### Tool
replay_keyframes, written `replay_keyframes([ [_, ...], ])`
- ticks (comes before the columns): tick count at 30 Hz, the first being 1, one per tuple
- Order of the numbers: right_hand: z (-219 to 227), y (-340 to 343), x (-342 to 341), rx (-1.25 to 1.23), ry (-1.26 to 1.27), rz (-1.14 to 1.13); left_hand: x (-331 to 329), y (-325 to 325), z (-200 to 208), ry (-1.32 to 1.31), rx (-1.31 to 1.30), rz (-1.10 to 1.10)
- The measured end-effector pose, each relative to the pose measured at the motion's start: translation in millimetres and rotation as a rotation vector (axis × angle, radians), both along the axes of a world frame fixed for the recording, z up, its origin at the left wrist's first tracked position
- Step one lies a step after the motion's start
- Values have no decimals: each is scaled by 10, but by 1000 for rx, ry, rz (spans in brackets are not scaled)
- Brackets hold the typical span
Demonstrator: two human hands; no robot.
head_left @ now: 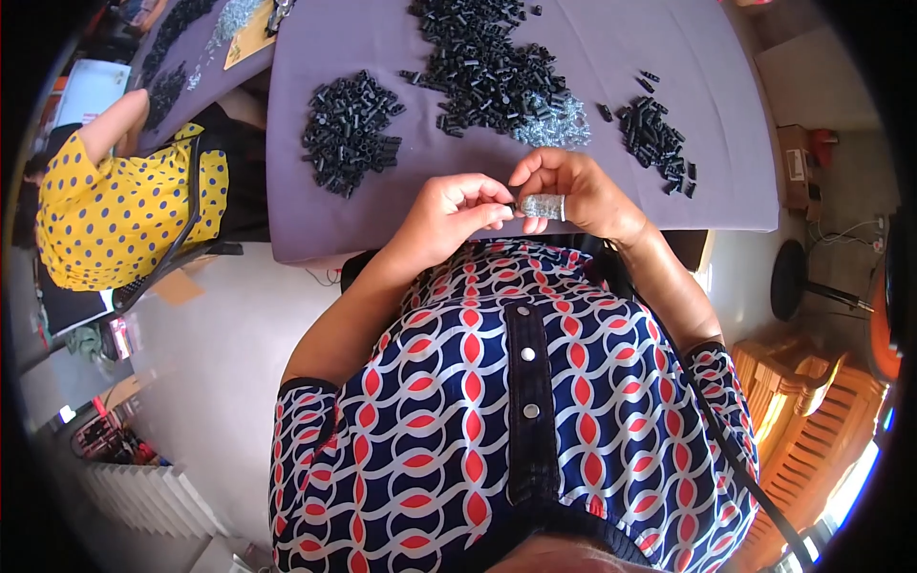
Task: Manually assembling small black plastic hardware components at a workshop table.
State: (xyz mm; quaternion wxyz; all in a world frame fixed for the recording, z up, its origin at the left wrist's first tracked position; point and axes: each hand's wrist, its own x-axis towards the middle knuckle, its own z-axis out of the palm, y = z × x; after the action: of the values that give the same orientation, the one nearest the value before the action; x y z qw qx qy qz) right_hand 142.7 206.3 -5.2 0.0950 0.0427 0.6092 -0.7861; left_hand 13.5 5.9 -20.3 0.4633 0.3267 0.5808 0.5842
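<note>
Okay, so we're looking at some fiddly fingertip work here. Our left hand (463,215) is closed to a pinch, thumb against fingers, with a tiny dark piece (513,206) poking out at the tips, just off the near edge of the purple-grey cloth-covered surface (659,38). Our right hand (583,196) is half curled, with a grey sparkly-looking finger sleeve with a white rim (543,206) on what seems to be the thumb. Its end is right by the piece, but we can't tell whether that hand grips anything.

Our advice: let the left hand do the steadying, pinch close to the working end, and push straight with the covered digit so nothing skews. Light pressure probably beats force on bits this small. We'd also keep both hands over the cloth, so a dropped bit lands there. And we'd keep the left pile of short black tubes (351,132), the big central black heap (482,67) with its clear glassy bits (554,122), and the small right-hand black pile (654,138) well apart.
</note>
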Motion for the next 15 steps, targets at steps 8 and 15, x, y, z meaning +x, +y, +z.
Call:
replay_keyframes([
  [8,120,-32,14,-11,68,-141,-68,-4,22,-171,122,41],
  [15,101,-53,34,-9,82,-137,-29,7,38,-110,112,58],
])
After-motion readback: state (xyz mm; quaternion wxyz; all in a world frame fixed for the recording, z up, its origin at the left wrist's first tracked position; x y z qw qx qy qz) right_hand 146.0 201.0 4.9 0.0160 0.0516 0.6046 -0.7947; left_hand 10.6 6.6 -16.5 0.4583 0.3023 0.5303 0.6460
